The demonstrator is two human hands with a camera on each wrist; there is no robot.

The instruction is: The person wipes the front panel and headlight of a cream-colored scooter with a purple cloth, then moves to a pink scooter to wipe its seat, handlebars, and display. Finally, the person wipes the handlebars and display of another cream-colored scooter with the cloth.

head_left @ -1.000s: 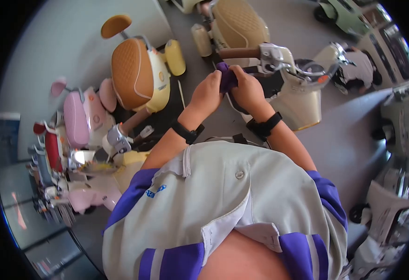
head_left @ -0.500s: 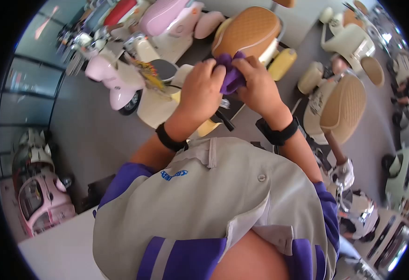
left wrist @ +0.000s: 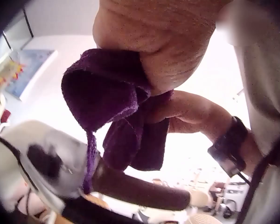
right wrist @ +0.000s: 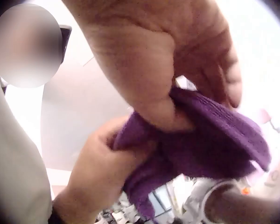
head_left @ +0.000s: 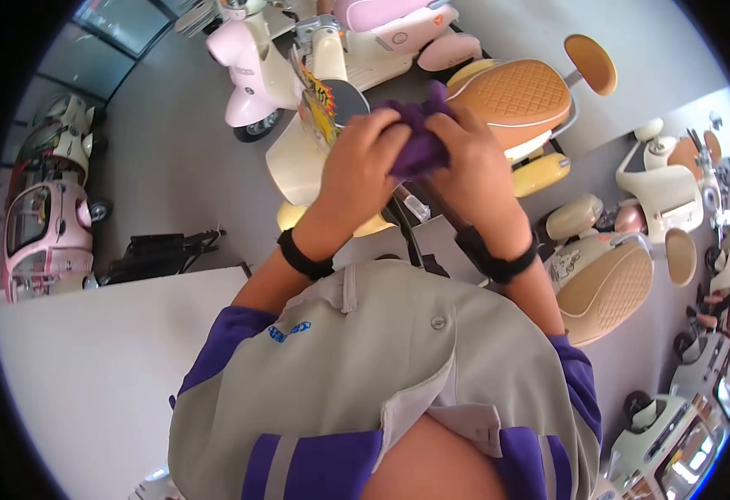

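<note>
A purple cloth [head_left: 419, 137] is bunched between both hands in front of my chest. My left hand [head_left: 363, 162] grips its left side with curled fingers. My right hand [head_left: 473, 167] grips the right side, thumb pressed into the fabric. In the left wrist view the purple cloth [left wrist: 116, 107] hangs in folds under the palm, above a brown handlebar grip [left wrist: 140, 189]. In the right wrist view the purple cloth [right wrist: 210, 149] is squeezed between the right thumb and the left hand [right wrist: 100, 172].
A cream scooter with a tan quilted seat [head_left: 519, 96] stands just beyond the hands. Pink scooters [head_left: 252, 71] are parked behind it, more cream scooters [head_left: 606, 283] to the right. A pink toy car [head_left: 40, 225] sits left, a white surface [head_left: 90, 367] near my left side.
My view has swung round, so the scooters have shifted across the frame. Both hands have stayed together on the purple cloth, working it between the fingers.
</note>
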